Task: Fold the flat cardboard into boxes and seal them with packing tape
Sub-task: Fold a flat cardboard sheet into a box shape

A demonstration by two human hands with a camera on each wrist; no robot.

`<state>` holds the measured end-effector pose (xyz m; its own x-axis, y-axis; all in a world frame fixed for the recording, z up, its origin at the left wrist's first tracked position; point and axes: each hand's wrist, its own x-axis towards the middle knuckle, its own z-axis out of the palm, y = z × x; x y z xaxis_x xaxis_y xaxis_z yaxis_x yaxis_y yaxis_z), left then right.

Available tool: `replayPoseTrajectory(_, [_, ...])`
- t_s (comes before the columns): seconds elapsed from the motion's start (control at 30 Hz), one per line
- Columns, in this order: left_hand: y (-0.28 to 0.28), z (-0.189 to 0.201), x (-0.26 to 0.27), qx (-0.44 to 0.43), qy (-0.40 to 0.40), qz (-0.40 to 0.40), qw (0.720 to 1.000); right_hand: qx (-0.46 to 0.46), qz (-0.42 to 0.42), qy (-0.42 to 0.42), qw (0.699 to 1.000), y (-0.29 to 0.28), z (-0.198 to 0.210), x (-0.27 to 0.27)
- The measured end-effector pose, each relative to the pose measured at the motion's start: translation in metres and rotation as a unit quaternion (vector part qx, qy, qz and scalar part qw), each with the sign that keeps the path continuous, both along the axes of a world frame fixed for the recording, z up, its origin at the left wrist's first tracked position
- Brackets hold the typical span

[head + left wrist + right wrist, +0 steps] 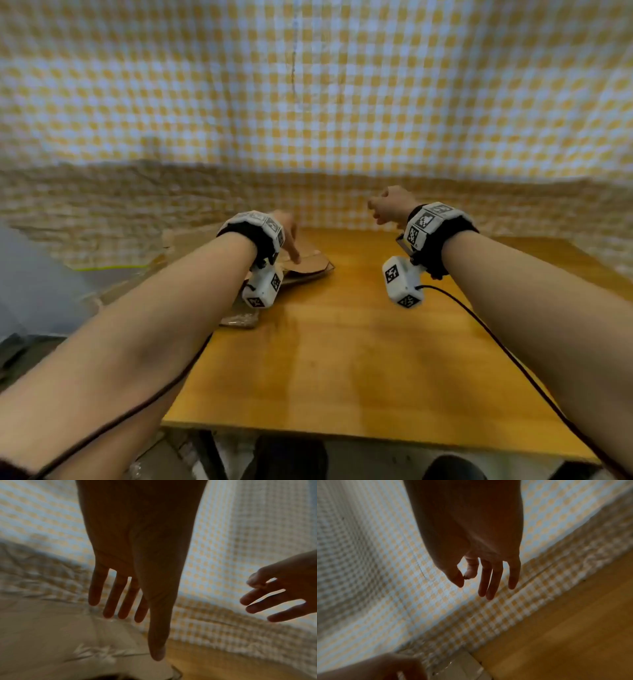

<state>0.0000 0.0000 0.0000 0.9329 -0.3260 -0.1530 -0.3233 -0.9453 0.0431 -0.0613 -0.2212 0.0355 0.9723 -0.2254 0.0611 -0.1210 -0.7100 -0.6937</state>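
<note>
While both arms reach forward over a wooden surface point(342, 342), flat cardboard point(308, 263) lies at centre left of the head view, unfolded.

Left hand point(137, 547) hovers over the cardboard with fingers point(109, 595) straight and spread, holding nothing; right hand point(476, 540) hangs at centre right, apart from the cardboard, fingers relaxed, thumb and forefinger near touching, nothing clearly pinched. No box is formed and no tape shows, so folding and sealing seem left. Only the wrist views show the fingers; only the head view shows the cardboard's outline.
</note>
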Motion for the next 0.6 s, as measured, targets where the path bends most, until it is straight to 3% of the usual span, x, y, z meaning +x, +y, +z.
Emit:
replayPoseTrajectory(0.17, [0.039,-0.035,0.003,0.014,0.025,0.059,0.998,0.066,-0.016,0.016,0.998,0.024,-0.016,-0.014])
replayPoseTrajectory(0.27, [0.049,-0.049,0.015,0.014,0.001,0.075,0.997,0.078,-0.015,0.037,0.996,0.037,-0.028,-0.014])
replayPoseTrajectory(0.37, [0.054,-0.072,0.037,0.026,-0.007,0.051,0.998,0.103,-0.013,0.045,0.994,0.046,-0.036,-0.011])
replayPoseTrajectory(0.5, [0.041,-0.057,0.002,-0.013,-0.096,0.038,0.995,0.143,-0.009,0.072,0.987,0.048,-0.051,-0.003])
replayPoseTrajectory(0.6, [0.035,-0.042,-0.012,-0.113,-0.202,0.016,0.973,0.159,-0.007,0.076,0.984,0.046,-0.063,0.002])
